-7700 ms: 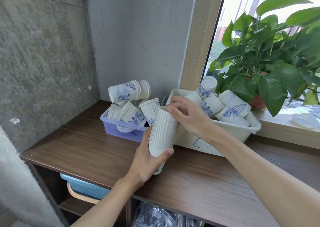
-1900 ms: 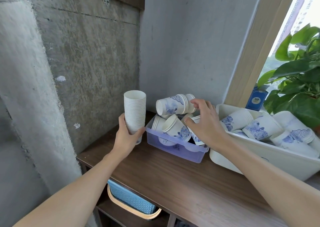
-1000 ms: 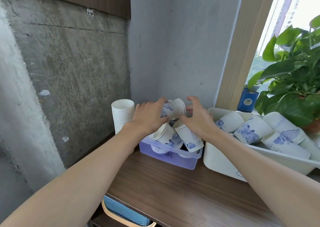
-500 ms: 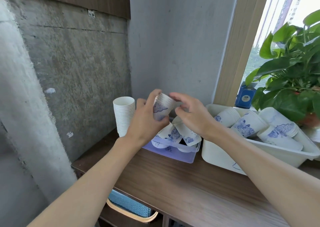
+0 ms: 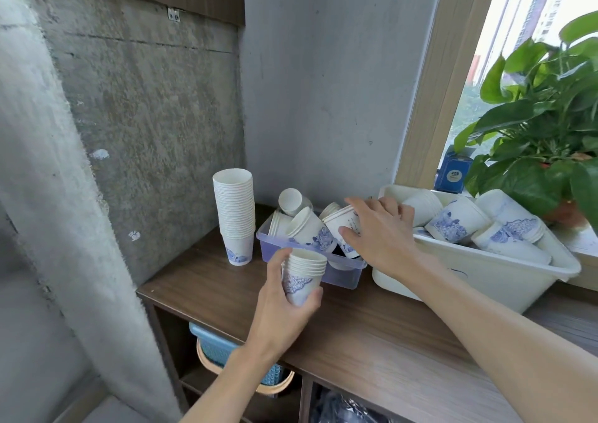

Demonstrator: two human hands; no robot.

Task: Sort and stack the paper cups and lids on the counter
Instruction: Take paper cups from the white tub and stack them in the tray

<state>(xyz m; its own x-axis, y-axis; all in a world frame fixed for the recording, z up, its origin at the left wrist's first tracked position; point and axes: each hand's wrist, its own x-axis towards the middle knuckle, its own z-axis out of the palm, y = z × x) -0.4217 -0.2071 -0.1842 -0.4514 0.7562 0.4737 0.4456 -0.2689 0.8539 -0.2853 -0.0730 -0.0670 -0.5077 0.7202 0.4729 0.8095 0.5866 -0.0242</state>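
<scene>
Change: short stack had left the spot above the purple tray where both hands held it a moment earlier. It sat lower and nearer, over the counter.
Left hand: fingers and thumb wrapped round the short stack, held upright, mouth up.
Right hand: had let go and reached into the tray. Fingers lay over a tilted cup, thumb at its side; whether that grip had closed could not be told.
Meaning: another cup was probably being fetched for nesting.
Tall stack: upright at far left, just beside the tray.
Appearance: white cups, blue print, rims closely nested.
White tub: right of the tray, with more cups lying loose in it.
</scene>
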